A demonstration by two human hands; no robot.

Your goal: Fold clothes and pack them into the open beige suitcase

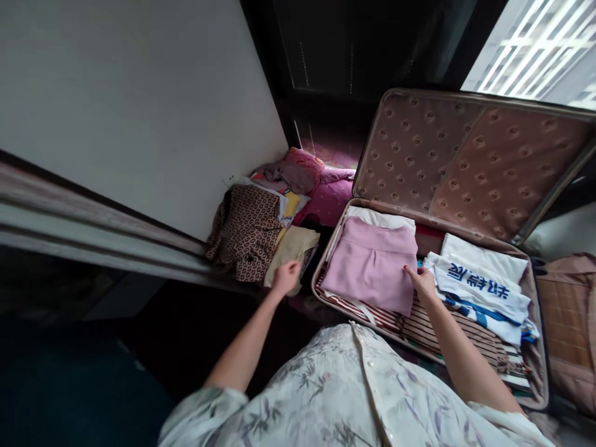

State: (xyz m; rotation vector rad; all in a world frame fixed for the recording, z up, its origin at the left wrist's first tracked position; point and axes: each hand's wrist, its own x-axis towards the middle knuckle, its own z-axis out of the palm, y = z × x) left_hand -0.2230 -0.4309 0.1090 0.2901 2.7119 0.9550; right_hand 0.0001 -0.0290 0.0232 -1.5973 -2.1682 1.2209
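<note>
A folded pink garment (pixel 372 264) lies on top of the clothes in the left part of an open suitcase (pixel 542 372). My right hand (pixel 423 282) is at its right edge, with the thumb on the cloth and the other fingers closed against the side. Left of the suitcase, my left hand (pixel 286 276) is closed over a folded beige garment (pixel 291 245); whether cloth is pinched in it is hidden. Beside that lies a brown patterned garment (pixel 249 230).
Folded white shirts with blue lettering (pixel 484 282) and a brown striped garment (pixel 433 326) fill the suitcase's right part. Its raised lid (pixel 470 161) leans back near the window. Purple bedding (pixel 330 195) is heaped behind; a brown bag-like thing (pixel 568 323) stands at the right.
</note>
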